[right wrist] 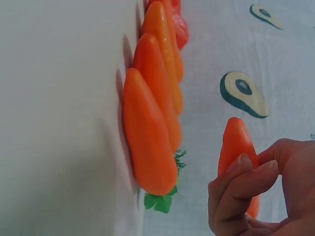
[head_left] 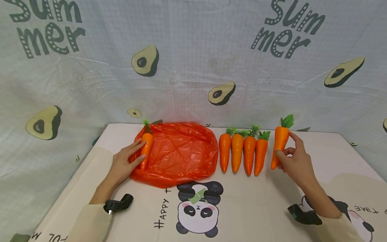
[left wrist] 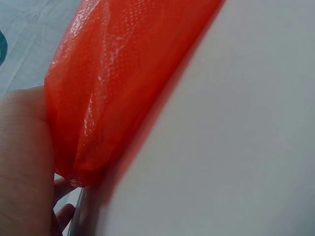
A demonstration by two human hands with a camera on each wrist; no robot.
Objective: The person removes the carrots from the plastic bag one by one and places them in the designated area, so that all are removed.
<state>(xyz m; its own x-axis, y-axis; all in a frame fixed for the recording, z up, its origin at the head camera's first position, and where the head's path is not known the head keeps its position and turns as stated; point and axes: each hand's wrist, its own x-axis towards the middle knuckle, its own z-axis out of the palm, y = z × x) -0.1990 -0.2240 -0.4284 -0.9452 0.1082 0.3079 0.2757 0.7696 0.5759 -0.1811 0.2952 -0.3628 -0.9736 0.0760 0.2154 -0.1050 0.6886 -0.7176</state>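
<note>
My left hand [head_left: 125, 163] lies over the left rim of the red plastic bag [head_left: 181, 153], with thumb and fingers extended and apart. Their tips reach a toy carrot [head_left: 147, 146] lying along the bag's left inner side. In the left wrist view, the bag's outer wall [left wrist: 118, 73] bulges beside that hand. My right hand [head_left: 297, 164] pinches another orange carrot [head_left: 281, 139] between thumb and fingers, leafy end up, to the right of the row. In the right wrist view, curled fingers cover the middle of this carrot [right wrist: 236, 140].
Several carrots [head_left: 237, 153] lie side by side right of the bag, tips toward me. The white table [head_left: 242, 208] carries printed pandas and lettering. Behind it hangs a pale sheet [head_left: 181, 67] with avocado prints.
</note>
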